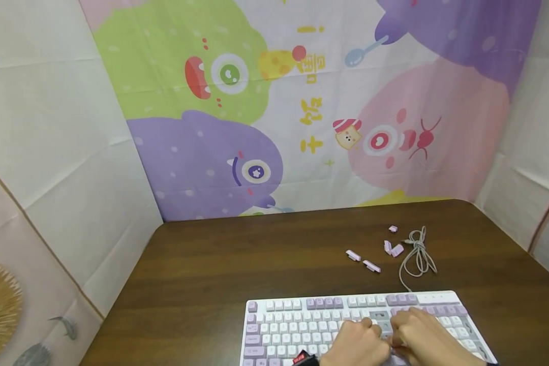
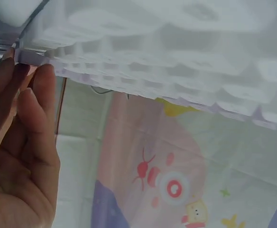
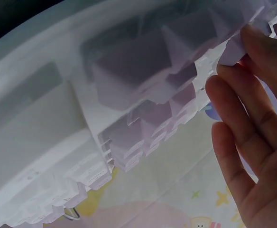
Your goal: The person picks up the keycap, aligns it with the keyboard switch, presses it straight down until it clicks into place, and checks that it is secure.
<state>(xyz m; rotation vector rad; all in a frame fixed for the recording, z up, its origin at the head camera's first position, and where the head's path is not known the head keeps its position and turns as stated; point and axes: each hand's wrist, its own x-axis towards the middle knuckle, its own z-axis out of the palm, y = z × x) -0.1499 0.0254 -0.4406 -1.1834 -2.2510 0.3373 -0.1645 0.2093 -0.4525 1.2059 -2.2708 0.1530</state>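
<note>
A white keyboard (image 1: 320, 300) with white and lilac keycaps lies at the table's near edge. Both hands meet over its right-hand part, fingertips together. My left hand (image 1: 359, 345) has its fingers bent at a lilac keycap (image 2: 30, 58), thumb and fingertips closing on its edge. Thumb and fingers of my right hand (image 1: 418, 335) pinch a lilac keycap (image 3: 233, 51) low at the keyboard's edge. Just beyond the hands, grey bare key slots (image 1: 378, 315) show among the keys. The knuckles hide the keys beneath in the head view.
Loose long lilac keycaps (image 1: 371, 266) lie on the brown table (image 1: 238, 259) beyond the keyboard, with several smaller lilac keycaps (image 1: 397, 250) farther right. A coiled grey cable (image 1: 420, 254) runs to the keyboard's back edge. A patterned cloth (image 1: 329, 178) hangs behind the table.
</note>
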